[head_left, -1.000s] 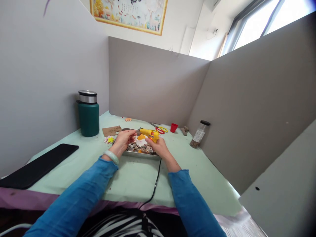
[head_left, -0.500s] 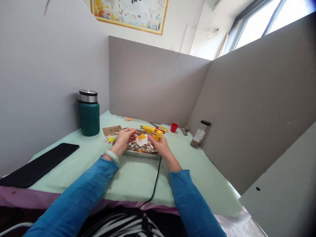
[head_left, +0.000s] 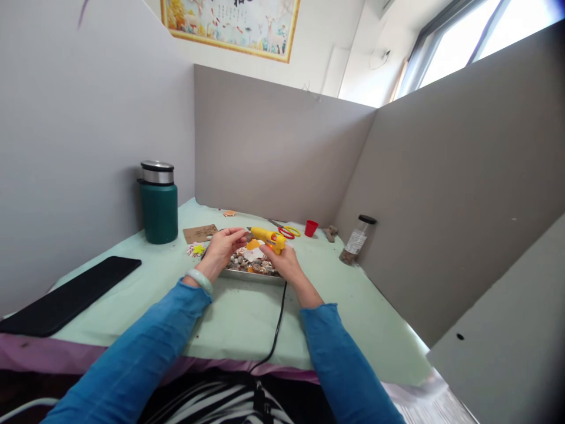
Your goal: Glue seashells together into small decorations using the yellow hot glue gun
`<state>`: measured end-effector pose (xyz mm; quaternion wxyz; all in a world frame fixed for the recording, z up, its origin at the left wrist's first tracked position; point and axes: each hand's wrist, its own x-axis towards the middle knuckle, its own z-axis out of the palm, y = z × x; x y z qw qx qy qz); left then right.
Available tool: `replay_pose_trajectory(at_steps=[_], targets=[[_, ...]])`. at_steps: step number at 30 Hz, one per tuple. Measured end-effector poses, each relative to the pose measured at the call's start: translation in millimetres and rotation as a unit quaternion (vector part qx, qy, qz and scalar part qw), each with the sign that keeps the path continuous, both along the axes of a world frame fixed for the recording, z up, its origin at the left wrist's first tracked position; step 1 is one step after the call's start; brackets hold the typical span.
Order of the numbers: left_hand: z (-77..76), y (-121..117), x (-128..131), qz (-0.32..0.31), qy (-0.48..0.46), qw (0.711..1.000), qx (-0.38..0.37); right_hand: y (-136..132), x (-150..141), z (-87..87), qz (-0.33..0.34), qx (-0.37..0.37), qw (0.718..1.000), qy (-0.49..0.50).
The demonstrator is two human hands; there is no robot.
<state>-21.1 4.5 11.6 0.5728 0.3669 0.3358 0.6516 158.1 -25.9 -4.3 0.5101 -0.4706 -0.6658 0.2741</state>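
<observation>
A yellow hot glue gun (head_left: pixel 267 237) is gripped in my right hand (head_left: pixel 285 261), its nozzle pointing left. A black cord (head_left: pixel 279 324) runs from below that hand to the table's front edge. Close to the nozzle, the fingers of my left hand (head_left: pixel 223 248) are pinched together; what they hold is too small to make out. Beneath both hands lies a shallow metal tray (head_left: pixel 251 276) filled with small mixed pebbles or shells (head_left: pixel 258 266). White and orange pieces (head_left: pixel 253 249) sit on top of them, partly hidden by my hands.
Scissors (head_left: pixel 289 231) and a red cup (head_left: pixel 311 228) lie behind the tray. A lidded jar (head_left: pixel 356 241) leans by the right partition. On the left are a green bottle (head_left: pixel 159 206), brown card (head_left: pixel 198 234), yellow flower shape (head_left: pixel 198 249) and black mat (head_left: pixel 75 294).
The glue gun has shifted slightly left, bringing its nozzle up to my left fingertips. My left hand has hardly moved.
</observation>
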Motion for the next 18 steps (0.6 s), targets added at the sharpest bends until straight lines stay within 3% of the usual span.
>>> replay_pose_trajectory(at_steps=[18], targets=[[3.5, -1.5, 0.5, 0.010, -0.016, 1.000, -0.007, -2.8, 0.9, 2.2, 0.001, -0.009, 1.000, -0.013]])
